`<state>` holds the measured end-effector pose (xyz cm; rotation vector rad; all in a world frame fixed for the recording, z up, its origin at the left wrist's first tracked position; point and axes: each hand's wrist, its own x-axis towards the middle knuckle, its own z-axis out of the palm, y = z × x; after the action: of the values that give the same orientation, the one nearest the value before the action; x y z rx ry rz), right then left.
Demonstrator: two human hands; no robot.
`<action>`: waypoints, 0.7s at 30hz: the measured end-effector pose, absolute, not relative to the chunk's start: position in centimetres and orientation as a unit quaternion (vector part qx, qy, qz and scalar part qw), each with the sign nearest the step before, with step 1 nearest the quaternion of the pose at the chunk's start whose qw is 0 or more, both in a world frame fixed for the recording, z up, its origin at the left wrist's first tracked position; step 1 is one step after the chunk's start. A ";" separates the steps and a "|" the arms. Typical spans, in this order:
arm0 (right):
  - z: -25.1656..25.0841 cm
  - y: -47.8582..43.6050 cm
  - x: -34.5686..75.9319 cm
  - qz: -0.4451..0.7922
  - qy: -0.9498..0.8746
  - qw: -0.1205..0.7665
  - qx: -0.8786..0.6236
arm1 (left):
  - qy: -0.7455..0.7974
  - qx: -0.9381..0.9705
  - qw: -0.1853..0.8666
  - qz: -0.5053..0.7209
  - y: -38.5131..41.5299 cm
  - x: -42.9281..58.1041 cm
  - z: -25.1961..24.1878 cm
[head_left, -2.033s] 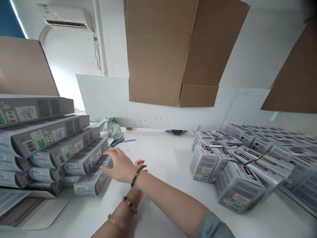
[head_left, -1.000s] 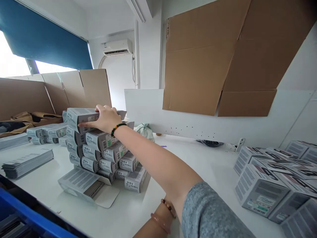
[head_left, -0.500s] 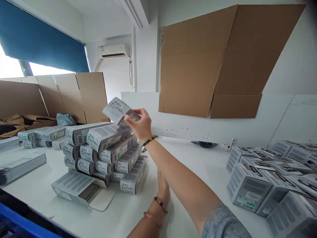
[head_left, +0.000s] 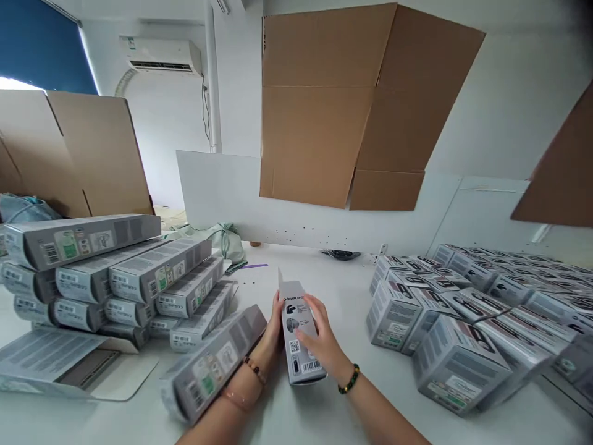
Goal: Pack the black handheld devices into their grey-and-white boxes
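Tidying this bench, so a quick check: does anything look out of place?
A grey box lies slanted beside the left hand, out of line with the stack; another box lies opened flat at the stack's foot.

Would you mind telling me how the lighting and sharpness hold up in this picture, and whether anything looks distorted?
In the head view, the window is blown out by glare, while the room light stays soft with faint shadows; the wide lens skews the cardboard sheet; the upper right corner darkens; the grey printed box between the left hand and right hand looks sharp, its brand legible.
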<state>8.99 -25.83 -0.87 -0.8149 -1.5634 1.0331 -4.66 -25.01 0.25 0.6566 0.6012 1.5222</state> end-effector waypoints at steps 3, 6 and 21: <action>-2.4 -26.1 10.1 0.459 -0.611 0.547 -0.341 | 0.273 0.298 0.618 0.674 -25.4 -3.2 0.0; -2.3 -26.3 11.0 0.584 -0.496 0.547 -0.337 | 0.285 0.317 0.610 0.668 -25.7 -3.0 0.2; -0.3 -27.1 14.1 0.359 -0.689 0.567 -0.274 | 0.371 0.685 0.323 0.538 -27.6 -4.0 1.1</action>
<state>14.06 -27.14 -0.30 -0.6439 -1.6206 0.8428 -4.03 -27.63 1.05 1.7967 0.9735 1.4115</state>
